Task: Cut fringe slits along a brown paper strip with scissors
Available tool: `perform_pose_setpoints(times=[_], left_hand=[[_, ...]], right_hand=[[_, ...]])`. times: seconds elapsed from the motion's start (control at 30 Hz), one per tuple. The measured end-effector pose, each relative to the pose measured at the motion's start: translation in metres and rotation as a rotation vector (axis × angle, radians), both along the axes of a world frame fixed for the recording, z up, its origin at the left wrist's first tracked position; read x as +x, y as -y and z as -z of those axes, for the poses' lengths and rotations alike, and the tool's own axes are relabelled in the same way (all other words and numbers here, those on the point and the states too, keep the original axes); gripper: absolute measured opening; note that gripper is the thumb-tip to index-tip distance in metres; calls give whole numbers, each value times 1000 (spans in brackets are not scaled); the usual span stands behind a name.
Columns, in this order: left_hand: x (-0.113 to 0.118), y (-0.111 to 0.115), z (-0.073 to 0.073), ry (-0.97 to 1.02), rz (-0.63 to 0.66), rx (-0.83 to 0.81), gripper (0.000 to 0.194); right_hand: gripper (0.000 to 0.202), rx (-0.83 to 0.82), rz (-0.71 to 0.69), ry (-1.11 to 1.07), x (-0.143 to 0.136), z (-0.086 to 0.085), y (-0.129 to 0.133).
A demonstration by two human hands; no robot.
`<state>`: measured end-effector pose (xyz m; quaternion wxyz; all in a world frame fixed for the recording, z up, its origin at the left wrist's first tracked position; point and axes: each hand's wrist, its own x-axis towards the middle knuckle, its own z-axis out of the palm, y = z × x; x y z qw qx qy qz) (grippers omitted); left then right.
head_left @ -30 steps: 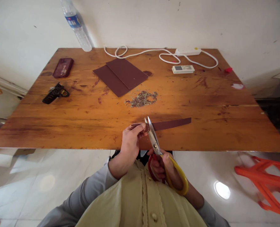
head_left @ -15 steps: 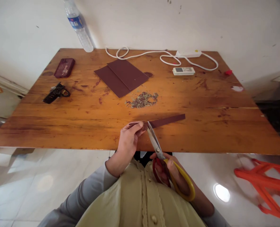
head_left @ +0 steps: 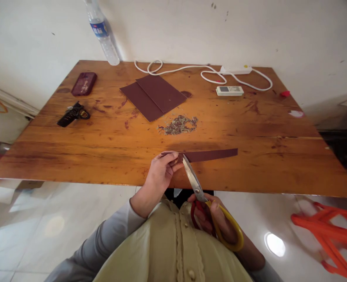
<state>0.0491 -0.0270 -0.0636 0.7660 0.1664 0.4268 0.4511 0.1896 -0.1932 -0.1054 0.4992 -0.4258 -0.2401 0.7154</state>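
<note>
The left grip [head_left: 160,170] pinches a maroon strip [head_left: 211,155] by the scissors [head_left: 196,189], seemingly steadying it; its free end extends right over the near surface [head_left: 103,168]. The right grip [head_left: 218,214] wraps the handles, likely for blade control.

No legible text found. Unreadable: white characters on the blue label [head_left: 99,29] of the clear plastic bottle [head_left: 110,51]; pale lettering on the maroon rectangular case [head_left: 83,84]; small markings on the white oblong remote control [head_left: 230,91].
</note>
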Motion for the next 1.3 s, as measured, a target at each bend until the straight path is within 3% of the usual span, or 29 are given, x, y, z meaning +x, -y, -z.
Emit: perform_pose_setpoints(times=[0.4,0.8,1.1,1.3], left_hand=[[-3,-3,2,6,113,20,31],[-1,-4,-1,-52,67,36,25],[-4,-6,-2,-96,84,81,22],[-8,-9,-4,-131,138,115,19]], right_hand=[[60,39,8,-36,-6,2,-1],[56,4,-36,-80,1,-6,-6],[52,5,-11,-76,2,-7,-3],[53,-31,-67,-10,8,-15,-5]])
